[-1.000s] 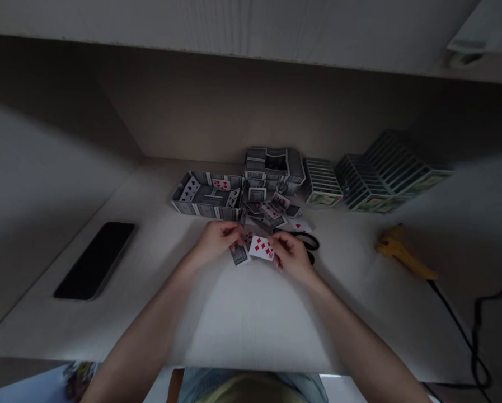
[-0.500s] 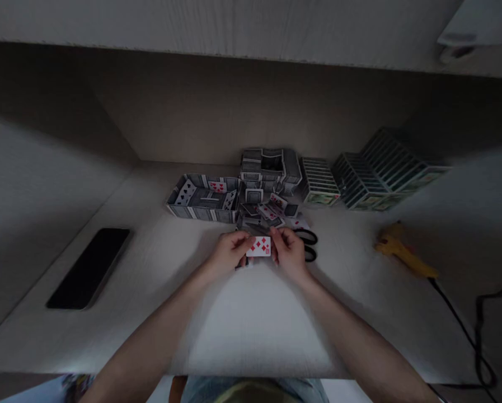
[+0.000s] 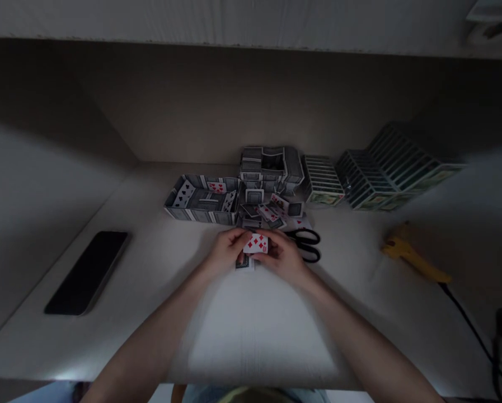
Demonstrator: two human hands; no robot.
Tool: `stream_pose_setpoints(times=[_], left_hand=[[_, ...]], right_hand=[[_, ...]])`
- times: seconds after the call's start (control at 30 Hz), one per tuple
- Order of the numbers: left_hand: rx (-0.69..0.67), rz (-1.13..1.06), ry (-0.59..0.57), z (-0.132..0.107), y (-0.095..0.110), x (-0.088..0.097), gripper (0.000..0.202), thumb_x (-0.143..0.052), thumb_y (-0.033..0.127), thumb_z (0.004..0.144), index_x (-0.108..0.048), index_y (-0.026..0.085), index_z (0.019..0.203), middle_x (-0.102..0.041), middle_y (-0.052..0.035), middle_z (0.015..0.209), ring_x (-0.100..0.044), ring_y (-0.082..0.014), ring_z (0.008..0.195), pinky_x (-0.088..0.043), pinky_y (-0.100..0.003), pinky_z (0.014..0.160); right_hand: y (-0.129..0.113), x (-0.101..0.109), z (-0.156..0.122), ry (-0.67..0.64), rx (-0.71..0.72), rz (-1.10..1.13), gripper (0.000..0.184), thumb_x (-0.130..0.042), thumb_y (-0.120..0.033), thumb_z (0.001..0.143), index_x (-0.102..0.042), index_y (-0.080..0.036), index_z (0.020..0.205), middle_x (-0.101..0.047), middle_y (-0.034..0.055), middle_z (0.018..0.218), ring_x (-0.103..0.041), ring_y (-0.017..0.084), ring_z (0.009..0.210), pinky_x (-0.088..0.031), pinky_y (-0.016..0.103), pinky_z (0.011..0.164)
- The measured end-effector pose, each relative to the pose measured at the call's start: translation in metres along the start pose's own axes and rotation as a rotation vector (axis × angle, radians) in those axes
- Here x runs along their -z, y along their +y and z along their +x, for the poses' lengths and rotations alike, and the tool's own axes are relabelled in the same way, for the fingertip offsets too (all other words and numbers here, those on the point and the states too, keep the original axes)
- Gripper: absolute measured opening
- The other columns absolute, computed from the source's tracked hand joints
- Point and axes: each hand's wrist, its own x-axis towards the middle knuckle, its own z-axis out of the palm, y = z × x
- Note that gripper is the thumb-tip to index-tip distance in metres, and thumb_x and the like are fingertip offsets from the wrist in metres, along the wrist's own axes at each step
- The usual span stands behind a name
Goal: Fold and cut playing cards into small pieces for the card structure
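Observation:
Both my hands meet low on the white desk (image 3: 259, 330). Between them, my left hand (image 3: 228, 251) and my right hand (image 3: 281, 252) grip a diamonds playing card (image 3: 257, 244), face up. A second card (image 3: 243, 262), its grey back showing, lies partly under my left hand's fingers and touches the desk or the first card. Just beyond my hands lie loose cards (image 3: 271, 210). Behind those stand a walled box built of cards (image 3: 202, 201) and a taller card structure (image 3: 271, 166).
Black-handled scissors (image 3: 306, 244) lie right of my right hand. Wrapped card decks (image 3: 324, 180) (image 3: 395, 168) stand in rows at the back right. A black phone (image 3: 87, 273) lies at the left, and a yellow tool (image 3: 414, 257) with a black cable (image 3: 473, 330) lies at the right.
My hands have closed together around the diamonds card, which now sits over the grey-backed card. The view has shifted slightly as my head moved.

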Motion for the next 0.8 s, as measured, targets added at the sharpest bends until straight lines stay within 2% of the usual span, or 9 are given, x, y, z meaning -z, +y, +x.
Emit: stream_pose_setpoints(times=[0.13,0.27,0.4,0.53,0.8], left_hand=[[-0.021,-0.061,-0.052,0.001,0.0,0.002,0.034,-0.059,0.038,0.073,-0.057,0.014,0.097,-0.058,0.0026,0.063,-0.045,-0.0045,0.04,-0.034,-0.017,0.039],[-0.063,-0.068,-0.112,0.0,0.002,0.003,0.05,-0.072,0.03,0.061,-0.054,0.016,0.105,-0.063,-0.0034,0.083,-0.056,-0.0093,0.061,-0.045,-0.02,0.054],[-0.069,-0.082,-0.133,0.0,0.002,0.005,0.055,-0.074,0.027,0.058,-0.053,0.017,0.107,-0.062,-0.0045,0.086,-0.057,-0.0107,0.066,-0.046,-0.021,0.057],[-0.034,-0.105,-0.14,0.001,0.003,0.007,0.057,-0.076,0.024,0.056,-0.053,0.017,0.108,-0.062,-0.0034,0.084,-0.057,-0.0104,0.065,-0.046,-0.022,0.057],[-0.041,-0.119,-0.144,-0.001,0.005,0.009,0.05,-0.075,0.024,0.058,-0.054,0.016,0.103,-0.063,-0.0036,0.084,-0.058,-0.0123,0.071,-0.048,-0.025,0.064]], right_hand=[[-0.002,0.006,0.003,0.022,0.026,-0.075,0.047,-0.072,-0.034,0.065,-0.059,-0.022,0.108,-0.057,0.0075,0.096,-0.059,0.018,0.079,-0.051,0.028,0.064],[-0.004,0.011,0.006,0.026,0.057,-0.105,0.042,-0.07,-0.034,0.066,-0.062,-0.024,0.106,-0.057,0.0071,0.095,-0.056,0.019,0.085,-0.05,0.029,0.066],[0.0,0.014,0.008,-0.006,0.043,-0.061,0.042,-0.07,-0.033,0.067,-0.061,-0.026,0.108,-0.055,0.0062,0.096,-0.056,0.018,0.083,-0.049,0.028,0.064],[0.002,0.015,0.009,-0.007,0.04,-0.013,0.043,-0.071,-0.032,0.066,-0.062,-0.027,0.107,-0.056,0.0052,0.096,-0.055,0.018,0.087,-0.048,0.03,0.071],[-0.002,0.014,0.01,-0.027,0.052,0.055,0.042,-0.071,-0.032,0.066,-0.063,-0.028,0.107,-0.056,0.0045,0.096,-0.056,0.017,0.087,-0.048,0.029,0.071]])
